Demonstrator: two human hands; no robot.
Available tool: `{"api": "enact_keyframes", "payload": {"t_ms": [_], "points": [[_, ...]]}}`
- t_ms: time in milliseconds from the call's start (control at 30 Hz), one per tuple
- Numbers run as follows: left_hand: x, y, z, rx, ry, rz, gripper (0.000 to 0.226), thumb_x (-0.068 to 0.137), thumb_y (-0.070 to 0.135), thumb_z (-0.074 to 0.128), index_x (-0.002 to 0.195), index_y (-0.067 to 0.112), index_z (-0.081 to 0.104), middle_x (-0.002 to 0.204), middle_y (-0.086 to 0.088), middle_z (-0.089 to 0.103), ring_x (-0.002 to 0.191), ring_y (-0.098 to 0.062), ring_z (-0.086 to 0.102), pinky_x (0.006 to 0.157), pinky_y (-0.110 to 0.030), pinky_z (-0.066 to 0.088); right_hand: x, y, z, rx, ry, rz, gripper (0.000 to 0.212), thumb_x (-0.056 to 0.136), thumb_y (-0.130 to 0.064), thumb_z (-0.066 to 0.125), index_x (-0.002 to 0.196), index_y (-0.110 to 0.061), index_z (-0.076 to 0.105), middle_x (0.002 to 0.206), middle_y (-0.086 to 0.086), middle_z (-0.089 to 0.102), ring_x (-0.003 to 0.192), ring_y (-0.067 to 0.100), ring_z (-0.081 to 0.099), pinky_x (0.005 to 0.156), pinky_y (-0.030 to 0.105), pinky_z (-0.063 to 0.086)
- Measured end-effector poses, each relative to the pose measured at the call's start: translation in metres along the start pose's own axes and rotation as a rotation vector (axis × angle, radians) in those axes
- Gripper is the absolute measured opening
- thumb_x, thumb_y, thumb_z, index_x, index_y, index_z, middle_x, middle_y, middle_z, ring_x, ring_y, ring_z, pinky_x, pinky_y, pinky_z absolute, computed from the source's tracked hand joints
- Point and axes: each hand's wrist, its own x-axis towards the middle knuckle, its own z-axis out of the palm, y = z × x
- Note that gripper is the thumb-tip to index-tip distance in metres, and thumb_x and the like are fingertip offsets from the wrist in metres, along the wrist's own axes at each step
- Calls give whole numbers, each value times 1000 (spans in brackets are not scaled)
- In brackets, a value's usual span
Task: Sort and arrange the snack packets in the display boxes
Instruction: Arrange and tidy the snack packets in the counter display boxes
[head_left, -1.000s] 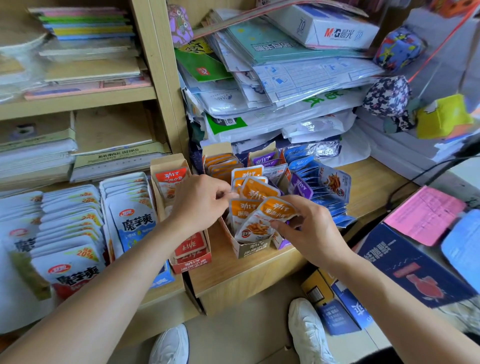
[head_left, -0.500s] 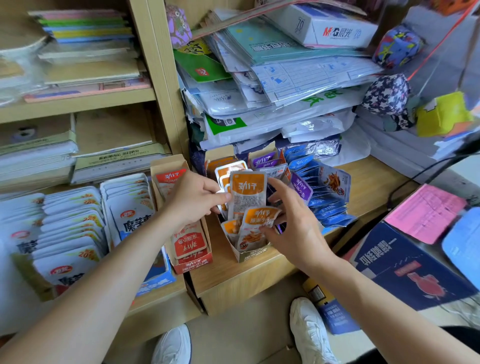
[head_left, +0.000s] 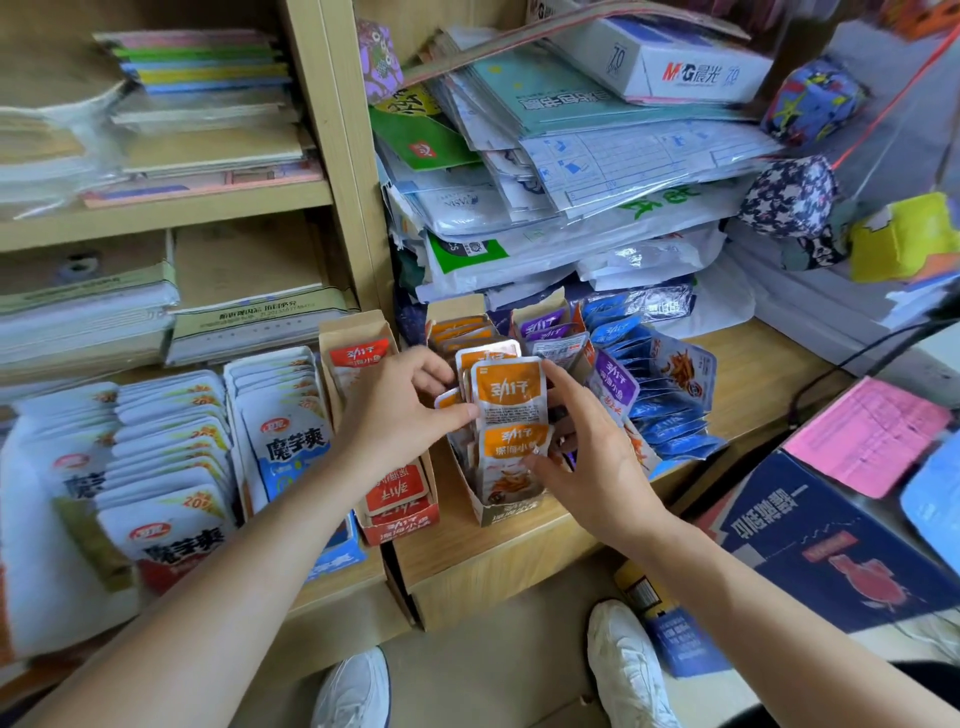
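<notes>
A cluttered shop shelf is seen from above, with two bare forearms reaching in from the lower edge. A narrow cardboard display box (head_left: 511, 512) is stood on the wooden worktop (head_left: 519, 551), its long axis running away from the viewer. It is filled with orange snack packets set on edge in a row.

One upright orange packet (head_left: 511, 392) is raised above the row, with its long side vertical and its printed face turned toward the viewer. A lower orange packet (head_left: 514, 449) is seated just in front of it, at the near end of the box.

The box is flanked by the hands. The upright orange packet is pinched at its left edge by the left hand (head_left: 400, 410), thumb in front and curled fingers behind. The right hand (head_left: 592, 467) is held open on the opposite side, its fingers nearly straight, spread and laid against the right edge. Its thumb tip is rested on the lower orange packet.

The raised packet is thus found directly between the hands, neither being nearer. The coming move is judged to be a straight push downward along the packet's long side. A red box (head_left: 400, 519) is stood just left of the display box, and purple packets (head_left: 615, 376) just right.
</notes>
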Motion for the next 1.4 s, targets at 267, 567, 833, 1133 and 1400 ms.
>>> {"api": "enact_keyframes", "payload": {"t_ms": [267, 567, 833, 1133, 1400], "points": [[-3, 10, -4, 121, -9, 387, 43, 84, 38, 78, 126, 32, 68, 101, 17, 49, 80, -4, 52, 67, -28, 49, 1, 4, 6, -73, 11, -26, 92, 82, -10, 78, 156, -29, 27, 128, -12, 46, 115, 0, 51, 91, 7, 45], [15, 10, -3, -95, -34, 196, 25, 78, 18, 84, 87, 28, 63, 89, 13, 64, 72, -3, 61, 63, -25, 48, 0, 4, 4, -112, 23, -39, 87, 83, -14, 79, 154, -29, 31, 123, -15, 45, 99, -8, 53, 82, 11, 47], [24, 5, -32, -421, 130, 117, 28, 93, 5, 66, 105, 30, 67, 100, 1, 62, 76, -13, 68, 55, -37, 60, -2, 6, 6, -174, 91, -109, 69, 84, -11, 78, 143, -25, 46, 125, -7, 43, 94, 4, 54, 81, 16, 53], [6, 0, -60, -669, -36, 36, 52, 71, 5, 49, 115, 17, 73, 115, -20, 70, 108, -32, 67, 87, -42, 58, 2, 3, 4, -113, 102, -104, 31, 89, -16, 73, 119, -21, 64, 110, -9, 60, 94, 2, 62, 76, 19, 57], [-18, -5, -84, -517, 74, 226, 28, 78, 18, 83, 104, 28, 78, 99, -1, 78, 92, -25, 73, 82, -42, 59, 8, -1, 1, -80, 81, -32, 34, 88, -15, 76, 119, -20, 66, 110, -12, 63, 92, -7, 61, 76, 2, 48]]}}
